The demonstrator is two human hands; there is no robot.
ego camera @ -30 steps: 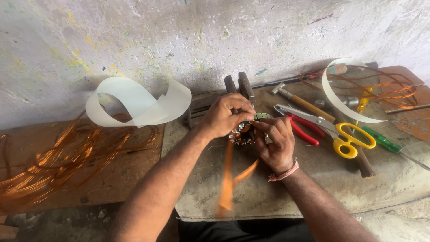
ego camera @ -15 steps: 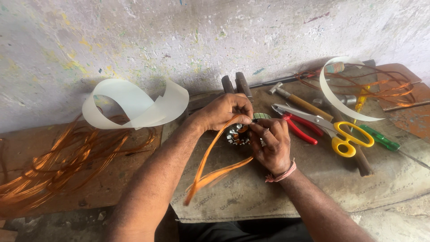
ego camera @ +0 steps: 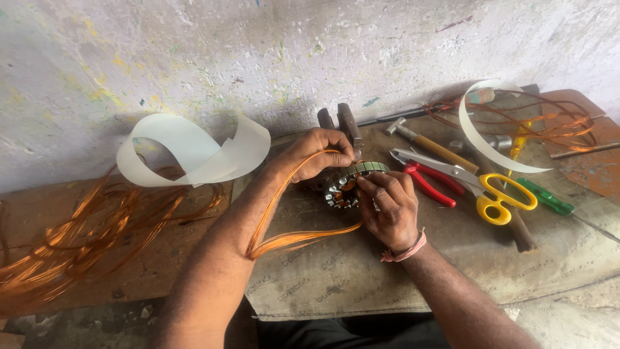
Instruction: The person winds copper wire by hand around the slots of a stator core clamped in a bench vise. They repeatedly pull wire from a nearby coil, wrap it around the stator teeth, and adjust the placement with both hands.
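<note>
left hand (ego camera: pixel 321 153) pinches a copper wire loop (ego camera: pixel 284 213) over the stator (ego camera: pixel 352 183). right hand (ego camera: pixel 391 208) grips the stator's near edge. scissors (ego camera: pixel 481 187) and pliers (ego camera: pixel 429 181) lie right of it.

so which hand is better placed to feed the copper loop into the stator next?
Left, probably. The left hand already grips the copper wire loop at the top of the stator. The right hand is pinching the stator's rim, steadying it, so it looks committed.
</note>
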